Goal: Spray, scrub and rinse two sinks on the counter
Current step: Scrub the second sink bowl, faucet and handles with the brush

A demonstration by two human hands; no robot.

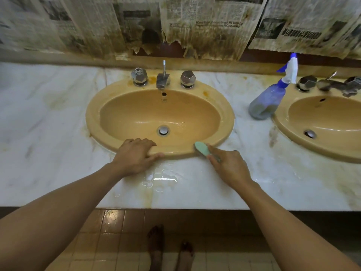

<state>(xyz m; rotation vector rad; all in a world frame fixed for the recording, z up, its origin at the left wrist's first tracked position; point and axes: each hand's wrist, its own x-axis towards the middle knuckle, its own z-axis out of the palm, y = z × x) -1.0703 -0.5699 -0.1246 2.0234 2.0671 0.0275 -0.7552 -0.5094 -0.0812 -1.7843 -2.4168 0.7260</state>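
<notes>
Both forearms point(68, 208) reach over the counter point(58, 153): left hand point(134, 155) curled over the front rim of the centre sink point(93, 122) as a brace, right hand point(228, 167) pinching the green brush point(202, 148), its head on that rim just ahead of that hand; scrubbing step, apparently, with basin strokes and rinsing due next.

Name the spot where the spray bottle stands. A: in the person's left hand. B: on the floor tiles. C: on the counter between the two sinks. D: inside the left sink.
C: the spray bottle stands on the marble counter, in the gap between the left sink and the right sink, with no hand on it.
</notes>
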